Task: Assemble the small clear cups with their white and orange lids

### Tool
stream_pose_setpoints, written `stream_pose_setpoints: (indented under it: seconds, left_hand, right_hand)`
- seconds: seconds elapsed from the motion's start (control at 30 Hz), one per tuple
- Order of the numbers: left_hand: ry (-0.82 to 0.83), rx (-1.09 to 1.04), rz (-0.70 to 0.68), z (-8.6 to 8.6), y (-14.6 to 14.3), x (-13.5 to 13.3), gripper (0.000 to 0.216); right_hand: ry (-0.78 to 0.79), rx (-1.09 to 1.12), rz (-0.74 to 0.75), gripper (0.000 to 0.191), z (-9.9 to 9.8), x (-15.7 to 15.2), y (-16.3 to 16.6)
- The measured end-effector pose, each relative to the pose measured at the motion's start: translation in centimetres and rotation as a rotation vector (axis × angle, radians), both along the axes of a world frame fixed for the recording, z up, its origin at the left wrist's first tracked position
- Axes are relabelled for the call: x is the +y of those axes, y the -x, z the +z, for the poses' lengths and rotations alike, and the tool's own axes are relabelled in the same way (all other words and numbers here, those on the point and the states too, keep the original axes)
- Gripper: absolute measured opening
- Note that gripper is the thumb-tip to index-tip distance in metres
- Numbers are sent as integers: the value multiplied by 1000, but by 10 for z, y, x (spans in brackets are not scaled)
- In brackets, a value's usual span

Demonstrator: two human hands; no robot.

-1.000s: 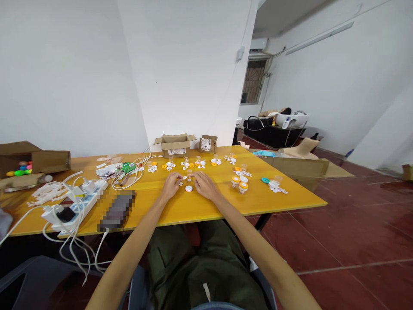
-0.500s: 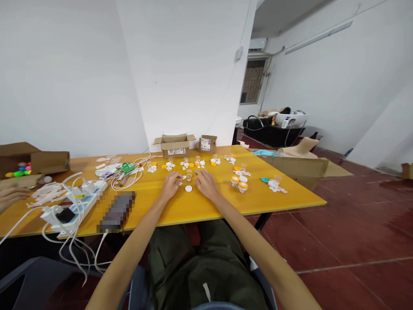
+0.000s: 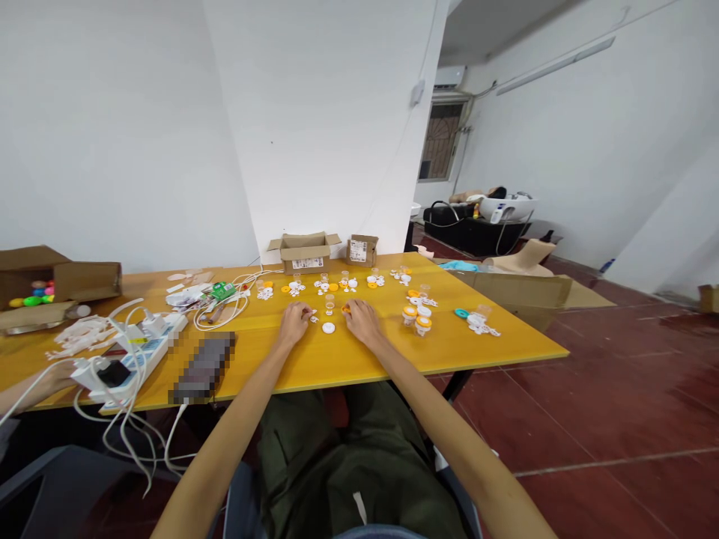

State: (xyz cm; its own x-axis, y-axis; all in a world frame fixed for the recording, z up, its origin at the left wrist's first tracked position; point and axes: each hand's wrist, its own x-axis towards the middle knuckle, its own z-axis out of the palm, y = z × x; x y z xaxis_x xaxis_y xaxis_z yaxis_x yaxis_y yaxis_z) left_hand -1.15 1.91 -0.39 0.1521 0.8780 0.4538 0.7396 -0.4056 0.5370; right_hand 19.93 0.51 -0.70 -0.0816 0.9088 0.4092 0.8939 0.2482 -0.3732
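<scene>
My right hand [image 3: 362, 322] pinches a small orange cap [image 3: 345, 308] at its fingertips. The white round lid [image 3: 329, 327] lies just left of it, between both hands. My left hand [image 3: 295, 320] rests curled; whether it holds something, I cannot tell.

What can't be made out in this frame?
Head view:
- Left hand: fingertips curl over tiny white parts; grip unclear.
- Right hand: touches a small orange piece, too small to identify.
- Dark object: pixelated.
- Another person's forearm: cut off by the left edge.
</scene>
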Motion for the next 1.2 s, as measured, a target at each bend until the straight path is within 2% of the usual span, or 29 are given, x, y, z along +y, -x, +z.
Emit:
stream_pose_setpoints:
  seconds: [0.17,0.43,0.7,0.87,1.2]
  left_hand:
    - [-47,9,-16,5,-3,-6,15]
    - [-28,163,-252,16,-14,-27,19]
    - [27,220,-318,16,-13,-29,21]
    - [41,232,-314,16,-14,-29,16]
    - [45,187,-292,12,-14,-26,19]
  right_hand:
    - [-44,162,86,7,-4,7,-3]
    - [-51,485,311,20,-5,12,-4]
    - [-2,653,433,33,-3,13,-4]
    - [19,671,490,36,-1,10,-3]
    - [14,586,482,36,-2,7,-2]
